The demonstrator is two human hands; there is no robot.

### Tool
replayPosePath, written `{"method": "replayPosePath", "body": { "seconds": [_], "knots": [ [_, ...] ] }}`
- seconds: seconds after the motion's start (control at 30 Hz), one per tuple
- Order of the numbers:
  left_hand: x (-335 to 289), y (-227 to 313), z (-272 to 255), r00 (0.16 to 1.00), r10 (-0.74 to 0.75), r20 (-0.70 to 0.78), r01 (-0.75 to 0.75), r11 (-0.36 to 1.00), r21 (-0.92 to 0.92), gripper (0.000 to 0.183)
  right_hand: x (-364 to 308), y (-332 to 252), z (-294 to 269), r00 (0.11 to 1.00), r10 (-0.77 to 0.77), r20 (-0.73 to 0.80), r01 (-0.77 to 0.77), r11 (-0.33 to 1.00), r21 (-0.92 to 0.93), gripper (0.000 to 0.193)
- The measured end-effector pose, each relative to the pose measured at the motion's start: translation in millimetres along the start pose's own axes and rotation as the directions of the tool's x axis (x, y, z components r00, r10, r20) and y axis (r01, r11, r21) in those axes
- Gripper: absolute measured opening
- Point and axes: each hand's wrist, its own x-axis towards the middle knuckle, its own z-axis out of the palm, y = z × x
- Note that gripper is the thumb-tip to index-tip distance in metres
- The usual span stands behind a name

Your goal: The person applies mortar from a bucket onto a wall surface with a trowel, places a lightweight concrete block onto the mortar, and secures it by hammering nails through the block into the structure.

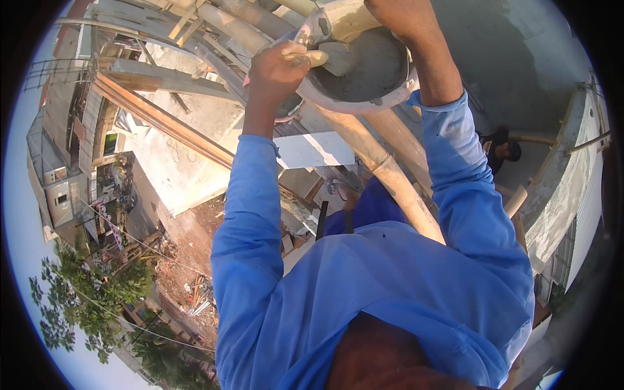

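- I see the left hand (279,68) wrapped around the short handle of a trowel (338,60), thumb side toward the blade.
- The trowel points right, its grey-smeared blade resting in wet grey mortar (380,68), toward the left of the bucket.
- That bucket (364,106), pale and crusted with dried splashes, sits at the far end of the person's reach, between the two hands.
- The right hand (404,16) is at the bucket's far right side; its fingers run out of view, so I can't tell how it grips.
- Both arms stretch forward in blue sleeves (247,201), the cuffs short of the wrists.
- Nearer than the bucket, a thick bamboo pole (403,192) slants down to the right, with a pale flat board (312,151) left of it.
- Over on the right, another person (498,148) in dark clothing is below, near a grey concrete surface (513,49).
- Off to the near left, a leafy tree (97,299) stands beyond brown ground strewn with scraps.
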Motion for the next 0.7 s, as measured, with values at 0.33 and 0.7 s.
{"method": "replayPosePath", "body": {
  "seconds": [0.33,0.7],
  "knots": [
    [-34,-4,-6,0.883,-0.46,0.09,0.467,0.88,-0.089,0.067,-33,35,8,0.79,-0.338,-0.511,0.139,0.912,-0.387,0.047],
    [-407,-180,199,-0.147,-0.946,0.29,0.693,-0.308,-0.652,0.022,-316,231,277,0.64,0.283,0.715,-0.339,0.938,-0.069,0.025]
  ]
}}
